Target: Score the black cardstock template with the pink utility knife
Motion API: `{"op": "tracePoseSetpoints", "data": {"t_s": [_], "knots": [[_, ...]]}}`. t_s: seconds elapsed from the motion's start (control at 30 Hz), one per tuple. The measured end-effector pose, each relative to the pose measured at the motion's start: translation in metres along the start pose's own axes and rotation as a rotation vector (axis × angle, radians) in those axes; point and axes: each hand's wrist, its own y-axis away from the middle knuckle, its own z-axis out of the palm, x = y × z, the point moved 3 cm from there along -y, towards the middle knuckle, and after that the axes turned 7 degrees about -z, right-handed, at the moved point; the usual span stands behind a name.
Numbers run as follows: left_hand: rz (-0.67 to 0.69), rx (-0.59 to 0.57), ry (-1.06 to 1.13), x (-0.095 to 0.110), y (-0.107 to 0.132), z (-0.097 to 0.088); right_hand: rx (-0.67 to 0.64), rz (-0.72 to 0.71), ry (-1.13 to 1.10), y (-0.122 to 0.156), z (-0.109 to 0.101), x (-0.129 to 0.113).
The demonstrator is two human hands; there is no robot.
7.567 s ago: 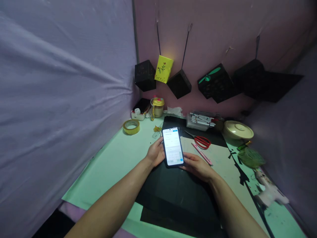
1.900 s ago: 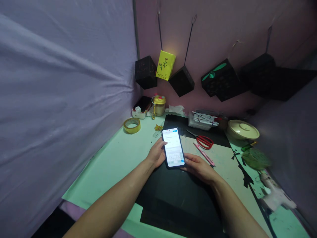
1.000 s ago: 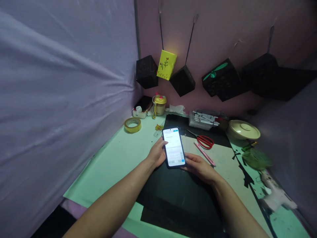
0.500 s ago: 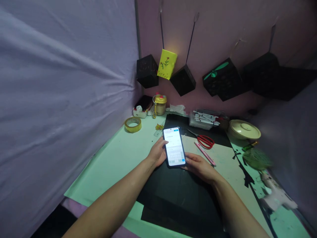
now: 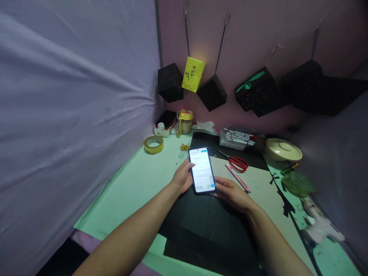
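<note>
We see a smartphone (image 5: 201, 170) held in portrait position between two bare hands, its lit screen turned toward us. A few lines of writing show on its upper half, too small for us to read; a pale keypad fills the lower part. The left hand (image 5: 183, 178) is closed around the phone's left edge, thumb over the glass. The right hand (image 5: 230, 191) holds the lower right corner, fingers bent against the edge. The phone is slim, dark-rimmed and round-cornered, with small blue buttons on screen at top and bottom right. Under the phone and nearer us lies a black sheet (image 5: 212, 226). Just right of the phone are red-handled scissors (image 5: 238, 164) and a pink pen-shaped tool (image 5: 238, 178). Left of the phone and farther back lies a tape roll (image 5: 154, 150); beyond the phone hangs a yellow box (image 5: 193, 74).
</note>
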Motion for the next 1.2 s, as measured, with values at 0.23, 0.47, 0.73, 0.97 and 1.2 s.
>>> {"op": "tracePoseSetpoints", "data": {"t_s": [0.23, 0.47, 0.73, 0.97, 1.2], "knots": [[0.003, 0.013, -0.009, -0.001, -0.0013, -0.0028, -0.004, 0.007, -0.022, -0.0009, 0.0017, -0.0013], [-0.001, 0.011, -0.005, -0.0011, -0.002, -0.0026, 0.011, 0.007, -0.02, -0.0013, 0.0025, -0.0022], [0.001, 0.013, 0.001, -0.0012, -0.0015, -0.0026, -0.006, -0.002, -0.021, -0.0016, 0.0009, -0.0006], [-0.001, 0.01, -0.001, -0.002, -0.0023, -0.0038, -0.006, -0.002, -0.013, -0.002, -0.0017, 0.0018], [-0.008, 0.017, 0.004, -0.0016, -0.0021, -0.0031, -0.015, -0.005, -0.017, -0.0004, -0.0003, 0.0006]]}}
